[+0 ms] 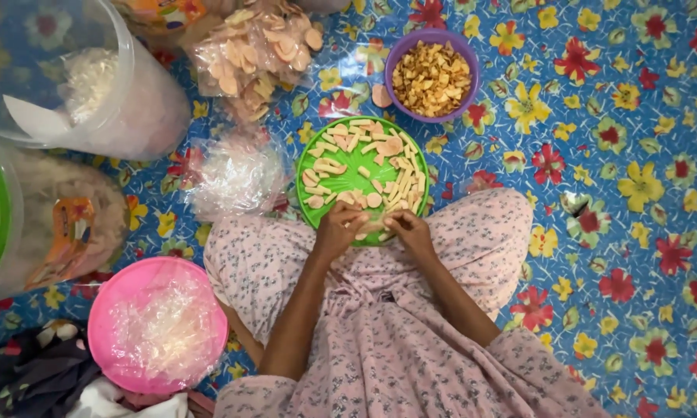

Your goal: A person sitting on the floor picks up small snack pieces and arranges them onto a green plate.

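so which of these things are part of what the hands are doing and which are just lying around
In use:
left hand
right hand
green plate of cracker pieces
purple bowl of small chips

Lying about:
pink bowl
clear tubs
bag of round crackers

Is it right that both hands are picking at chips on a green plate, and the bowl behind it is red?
Not quite. In the head view, both hands, left and right, do work at chips on the green plate, but the bowl behind it is purple, not red.
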